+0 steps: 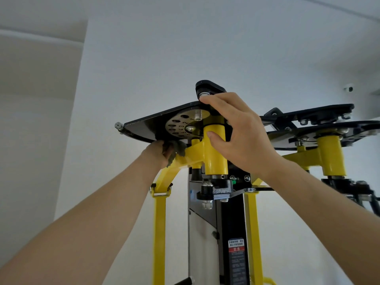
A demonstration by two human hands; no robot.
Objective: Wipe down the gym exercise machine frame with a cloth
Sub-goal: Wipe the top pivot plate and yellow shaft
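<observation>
I look up at the top of a yellow and black gym machine frame [159,223]. My left hand [158,154] is raised and shut on a crumpled grey-green cloth [177,150], pressing it against the yellow bracket just under the black top plate [144,125]. My right hand [236,132] grips the yellow vertical sleeve [216,157] below that plate, thumb on its front and fingers reaching up to the black pivot cap [208,86]. A round silver disc with numbered holes [181,125] sits under the plate, between my hands.
A second black plate on a yellow sleeve [333,157] stands to the right. Below hang the black weight-stack cover with a red warning label [236,248] and bolts and brackets. White walls and ceiling surround the machine; a small camera [349,88] is mounted at the upper right.
</observation>
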